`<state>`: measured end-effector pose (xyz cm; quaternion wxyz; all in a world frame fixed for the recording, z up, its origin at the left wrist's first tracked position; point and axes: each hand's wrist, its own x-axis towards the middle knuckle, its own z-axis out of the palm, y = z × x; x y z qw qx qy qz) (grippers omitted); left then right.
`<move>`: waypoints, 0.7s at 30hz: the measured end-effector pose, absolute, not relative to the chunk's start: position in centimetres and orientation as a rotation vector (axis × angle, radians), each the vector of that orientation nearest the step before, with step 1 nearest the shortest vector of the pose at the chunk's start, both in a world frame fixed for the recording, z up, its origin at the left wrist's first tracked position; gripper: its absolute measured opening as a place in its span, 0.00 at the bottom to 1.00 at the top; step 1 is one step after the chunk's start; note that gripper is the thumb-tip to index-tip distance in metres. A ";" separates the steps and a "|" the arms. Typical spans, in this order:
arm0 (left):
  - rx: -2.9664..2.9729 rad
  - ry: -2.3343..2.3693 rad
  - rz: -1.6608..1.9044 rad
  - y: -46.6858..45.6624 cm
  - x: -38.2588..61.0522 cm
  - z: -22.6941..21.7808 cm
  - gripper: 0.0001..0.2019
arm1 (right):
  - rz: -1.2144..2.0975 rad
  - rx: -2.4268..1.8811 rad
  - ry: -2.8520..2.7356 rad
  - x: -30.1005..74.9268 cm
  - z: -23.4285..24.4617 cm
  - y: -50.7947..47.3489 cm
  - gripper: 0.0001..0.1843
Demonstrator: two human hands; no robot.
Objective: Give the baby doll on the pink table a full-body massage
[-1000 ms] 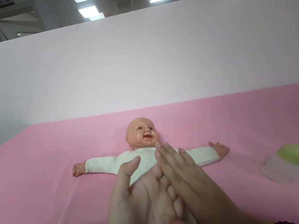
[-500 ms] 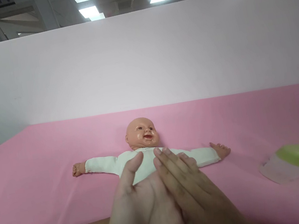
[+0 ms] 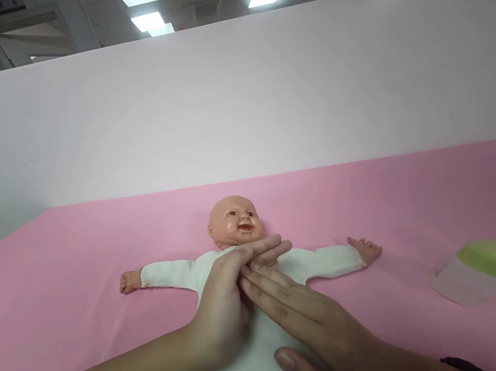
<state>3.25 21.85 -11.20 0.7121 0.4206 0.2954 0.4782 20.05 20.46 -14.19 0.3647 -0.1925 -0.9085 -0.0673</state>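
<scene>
A baby doll [image 3: 235, 220] in a white suit lies on its back on the pink sheet [image 3: 55, 290], arms spread to both sides. My left hand [image 3: 229, 297] lies flat across the doll's chest, fingers stretched out toward the right just under its chin. My right hand [image 3: 301, 323] rests flat on the doll's belly, fingers pointing up-left and touching the left hand's fingers. Neither hand holds anything. The doll's legs are out of view below the frame.
A clear plastic container with a green lid [image 3: 483, 268] sits on the pink sheet at the right. A tall white partition [image 3: 233, 98] stands behind the sheet's far edge. Bare pink sheet stretches to the doll's left and right.
Both hands were raised palm to palm above the doll. They have come down onto its torso, the left turned flat across the chest, the right on the belly.
</scene>
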 end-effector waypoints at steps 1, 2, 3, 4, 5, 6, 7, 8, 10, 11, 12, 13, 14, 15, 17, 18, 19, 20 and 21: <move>1.072 0.708 1.055 22.1 3.0 -11.4 0.21 | -0.138 -0.473 -2.333 20.2 -14.2 20.6 0.31; 1.245 0.750 1.052 22.4 2.8 -11.5 0.21 | -0.097 -0.443 -2.321 20.2 -14.1 20.6 0.30; 1.455 0.767 1.060 22.6 2.4 -11.7 0.20 | -0.035 -0.408 -2.308 20.2 -14.1 20.7 0.28; 1.694 0.737 1.080 22.9 2.0 -11.9 0.18 | 0.053 -0.379 -2.299 20.2 -14.1 20.8 0.26; 1.941 0.650 1.120 23.1 1.6 -12.2 0.16 | 0.161 -0.362 -2.296 20.1 -14.1 20.8 0.23; 2.170 0.519 1.164 23.4 1.2 -12.5 0.15 | 0.277 -0.351 -2.299 20.0 -14.2 20.9 0.20; 2.352 0.373 1.199 23.7 0.8 -12.8 0.16 | 0.381 -0.345 -2.311 20.0 -14.2 21.0 0.18; 2.480 0.243 1.209 23.9 0.3 -13.1 0.19 | 0.455 -0.343 -2.327 19.9 -14.2 21.1 0.17; 2.615 0.094 1.156 24.4 -0.7 -13.8 0.25 | 0.501 -0.324 -2.382 19.9 -14.2 21.5 0.17; 2.652 0.067 1.103 24.5 -1.3 -14.1 0.27 | 0.499 -0.305 -2.418 19.9 -14.2 21.7 0.18; 2.683 0.045 1.038 24.6 -1.9 -14.4 0.29 | 0.498 -0.287 -2.453 20.0 -14.2 21.9 0.19; 2.711 0.021 0.974 24.6 -2.4 -14.6 0.30 | 0.501 -0.270 -2.483 20.1 -14.2 22.1 0.20; 2.736 0.006 0.911 24.6 -2.9 -14.9 0.31 | 0.508 -0.257 -2.508 20.2 -14.2 22.3 0.22; 2.759 0.003 0.855 24.6 -3.4 -15.1 0.32 | 0.516 -0.247 -2.528 20.4 -14.3 22.4 0.23; 2.798 0.049 0.753 24.4 -4.2 -15.4 0.33 | 0.519 -0.244 -2.570 20.7 -14.4 22.7 0.25; 2.812 0.090 0.711 24.3 -4.4 -15.6 0.33 | 0.513 -0.252 -2.590 20.8 -14.5 22.8 0.25; 2.821 0.132 0.675 24.2 -4.6 -15.6 0.34 | 0.505 -0.258 -2.607 21.0 -14.6 22.9 0.25; 2.823 0.169 0.650 24.1 -4.7 -15.7 0.35 | 0.499 -0.266 -2.619 21.1 -14.7 23.0 0.25; 2.820 0.202 0.640 24.0 -4.7 -15.7 0.36 | 0.499 -0.276 -2.624 21.2 -14.7 23.0 0.25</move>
